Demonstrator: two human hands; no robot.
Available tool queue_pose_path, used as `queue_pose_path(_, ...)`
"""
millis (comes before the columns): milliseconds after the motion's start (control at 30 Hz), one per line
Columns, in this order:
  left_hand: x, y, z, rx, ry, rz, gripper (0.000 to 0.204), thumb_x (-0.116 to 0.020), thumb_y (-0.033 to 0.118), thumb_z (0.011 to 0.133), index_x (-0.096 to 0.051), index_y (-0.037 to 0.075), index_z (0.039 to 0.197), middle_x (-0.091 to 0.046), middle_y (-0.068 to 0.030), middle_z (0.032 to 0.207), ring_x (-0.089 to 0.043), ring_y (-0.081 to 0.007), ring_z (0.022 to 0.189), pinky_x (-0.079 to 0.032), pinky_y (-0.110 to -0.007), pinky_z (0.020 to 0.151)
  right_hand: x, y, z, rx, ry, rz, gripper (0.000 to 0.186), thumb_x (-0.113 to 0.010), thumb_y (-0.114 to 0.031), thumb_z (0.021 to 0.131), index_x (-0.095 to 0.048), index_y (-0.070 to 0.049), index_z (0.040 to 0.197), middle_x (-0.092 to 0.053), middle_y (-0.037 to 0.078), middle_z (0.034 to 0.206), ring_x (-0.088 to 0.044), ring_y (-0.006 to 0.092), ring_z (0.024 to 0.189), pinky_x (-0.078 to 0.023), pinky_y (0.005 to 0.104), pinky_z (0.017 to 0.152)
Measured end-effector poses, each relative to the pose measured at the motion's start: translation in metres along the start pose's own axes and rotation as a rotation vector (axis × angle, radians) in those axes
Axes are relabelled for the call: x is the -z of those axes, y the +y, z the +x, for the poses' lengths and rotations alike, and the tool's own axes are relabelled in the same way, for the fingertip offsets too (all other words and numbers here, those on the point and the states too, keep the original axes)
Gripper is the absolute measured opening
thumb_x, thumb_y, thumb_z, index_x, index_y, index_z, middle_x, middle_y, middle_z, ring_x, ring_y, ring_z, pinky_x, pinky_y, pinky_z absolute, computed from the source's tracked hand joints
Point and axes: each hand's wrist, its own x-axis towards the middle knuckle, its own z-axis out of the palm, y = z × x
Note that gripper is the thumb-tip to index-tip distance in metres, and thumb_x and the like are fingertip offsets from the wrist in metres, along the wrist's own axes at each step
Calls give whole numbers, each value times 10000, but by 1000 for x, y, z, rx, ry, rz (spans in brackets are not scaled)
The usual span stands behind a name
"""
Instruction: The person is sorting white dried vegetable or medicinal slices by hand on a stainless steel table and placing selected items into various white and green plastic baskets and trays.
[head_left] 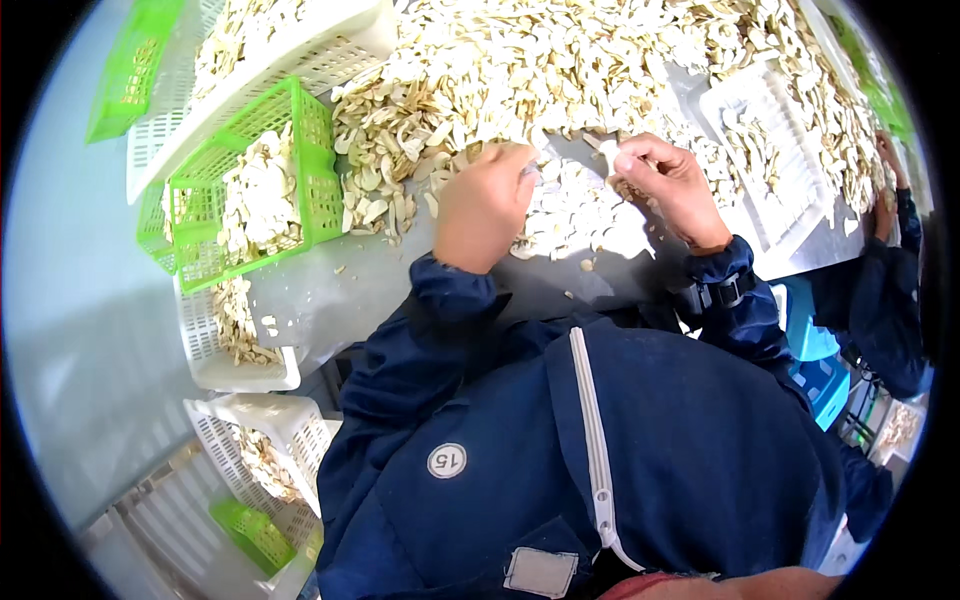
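Observation:
My right hand (678, 188) pinches a pale dried slice (608, 152), which looks like mushroom, between thumb and forefinger. Beside it, my left hand (484, 205) is closed, with its back toward me. A small greyish glint shows by its fingertips, but what it holds is hidden. Between and below both hands lies a spread of small pale slices (575, 215) on the grey metal table (310, 280). Just beyond the hands rises a broad heap of cream and brownish slices (520, 70).
To the left stand a green basket (322, 185) and a white basket (300, 65), both holding slices. Lower left are further white crates (300, 425). A white tray (800, 215) lies right of my right hand. Another person's hands (884, 212) work at the far right.

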Motion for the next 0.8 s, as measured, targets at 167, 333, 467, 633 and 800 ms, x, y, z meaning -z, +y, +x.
queue_pose_path(167, -12, 8, 13, -94, -47, 136, 205, -663, 153, 894, -689, 96, 1089, -664, -137, 941, -651, -350, 870, -519, -414, 744, -1, -15, -7, -27, -75, 517, 188, -548, -208, 1048, -606, -52, 1137, -577, -34, 840, -420, 44, 641, -333, 181, 564)
queue_pose_path(333, -10, 5, 8, -82, -110, 55, 196, -672, 158, 886, -692, 100, 1072, -661, -128, 918, -643, -346, 805, -515, -403, 723, -11, -6, 5, -40, -141, 138, 210, -566, -255, 1049, -604, -49, 1054, -540, -35, 797, -404, 31, 634, -318, 186, 558)
queue_pose_path(467, 1, 4, 2, -69, -211, -86, 202, -685, 170, 876, -694, 113, 1070, -662, -129, 915, -641, -340, 799, -515, -398, 723, -20, -14, 7, 119, -52, -500, 242, -638, -276, 998, -655, -54, 1094, -640, 79, 819, -628, 185, 723, -491, 304, 649)
queue_pose_path(633, -4, -1, 6, -125, -9, 133, 215, -692, 182, 874, -688, 126, 1082, -656, -143, 897, -645, -341, 799, -514, -414, 704, -29, -6, 12, 368, 0, -889, 264, -697, -245, 904, -667, -76, 1105, -665, 157, 928, -663, 368, 845, -547, 434, 709)
queue_pose_path(800, -3, -1, 5, -42, -76, 138, 130, -699, 178, 871, -640, 97, 955, -634, -131, 845, -637, -343, 782, -496, -433, 676, -24, -14, 6, 250, -62, -730, 202, -676, -226, 946, -644, -61, 1058, -630, 88, 849, -628, 242, 733, -507, 338, 661)
